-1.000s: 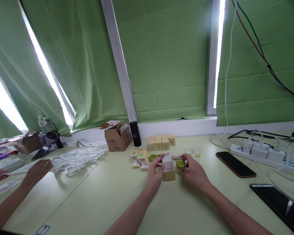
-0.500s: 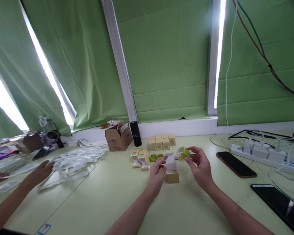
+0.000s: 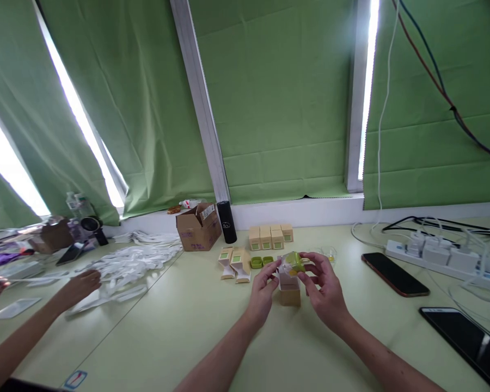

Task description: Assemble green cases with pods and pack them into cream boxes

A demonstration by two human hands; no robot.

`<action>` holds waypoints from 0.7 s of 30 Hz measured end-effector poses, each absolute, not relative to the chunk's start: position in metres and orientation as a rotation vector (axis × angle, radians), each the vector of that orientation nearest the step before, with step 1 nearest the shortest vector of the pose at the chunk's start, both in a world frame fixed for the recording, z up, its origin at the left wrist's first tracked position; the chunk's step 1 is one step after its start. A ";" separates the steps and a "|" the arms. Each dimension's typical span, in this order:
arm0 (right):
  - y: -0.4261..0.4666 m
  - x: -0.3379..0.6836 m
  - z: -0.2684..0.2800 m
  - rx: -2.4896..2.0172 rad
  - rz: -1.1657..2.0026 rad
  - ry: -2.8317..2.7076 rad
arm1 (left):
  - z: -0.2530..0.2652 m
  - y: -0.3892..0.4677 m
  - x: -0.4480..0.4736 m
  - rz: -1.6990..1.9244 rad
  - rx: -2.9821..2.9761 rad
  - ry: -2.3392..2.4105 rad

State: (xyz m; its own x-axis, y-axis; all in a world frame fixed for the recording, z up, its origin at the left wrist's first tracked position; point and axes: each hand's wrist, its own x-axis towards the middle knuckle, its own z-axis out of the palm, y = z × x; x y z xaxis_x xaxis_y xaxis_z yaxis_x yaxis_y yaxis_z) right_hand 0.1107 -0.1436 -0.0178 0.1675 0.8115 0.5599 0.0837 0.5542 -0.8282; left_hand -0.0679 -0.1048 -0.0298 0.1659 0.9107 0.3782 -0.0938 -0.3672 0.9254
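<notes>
Change: the right hand (image 3: 324, 286) has carried the small green jar (image 3: 294, 263) from beside the open tan box (image 3: 289, 288) to just above its mouth, so it is nearer going in.
Left hand (image 3: 263, 283): fingers closed on the box's white flap.
Right hand: pinching the jar.
Jar: round, glossy green, clear-wrapped.
Beyond: closed boxes (image 3: 270, 236) on the desk (image 3: 188, 326).

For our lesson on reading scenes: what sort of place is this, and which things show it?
Probably a small packing workroom. Closed little boxes stand in rows, the right hand holds a green jar over an open box, and another person's hand sorts white bags.
</notes>
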 end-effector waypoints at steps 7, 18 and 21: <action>-0.139 0.115 -0.018 -0.951 0.595 -1.370 | -0.028 -0.104 -0.070 1.344 1.508 0.858; -0.128 0.126 -0.020 -0.969 0.623 -1.345 | -0.030 -0.100 -0.072 1.337 1.372 0.862; -0.130 0.126 -0.018 -0.989 0.615 -1.368 | -0.031 -0.099 -0.072 1.331 1.358 0.866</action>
